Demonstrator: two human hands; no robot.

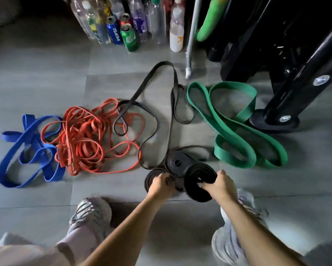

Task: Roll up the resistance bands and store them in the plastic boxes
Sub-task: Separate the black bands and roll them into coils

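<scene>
- The black resistance bands [177, 166] lie on the grey tiled floor [46, 73] directly in front of me, partly wound into flat spiral coils, matte and dark, with three coils visible side by side.
- The middle coil [175, 163] lies flat on the floor; the right coil [198, 181] is tilted up on edge in my grip; the left coil [151, 179] is largely hidden under my fingers.
- The unrolled tails of the black bands run away from me, their long axis pointing from the coils toward the far bottles [123, 22], looping back near the top.
- My left hand [160, 184] is closed over the left coil, fingers curled down on its upper edge.
- My right hand [217, 184] is closed on the right coil, fingers hooked through its centre and thumb on the outer rim.
- The coils sit between and just ahead of both hands, touching them.
- A tangled orange band [84, 137] lies left of the black tails, overlapping them at one loop.
- A blue band [30, 150] lies further left, touching the orange heap.
- A wide green band [236, 123] lies to the right, near a black equipment base [274, 121].
- My shoes [92, 214] flank my forearms.
</scene>
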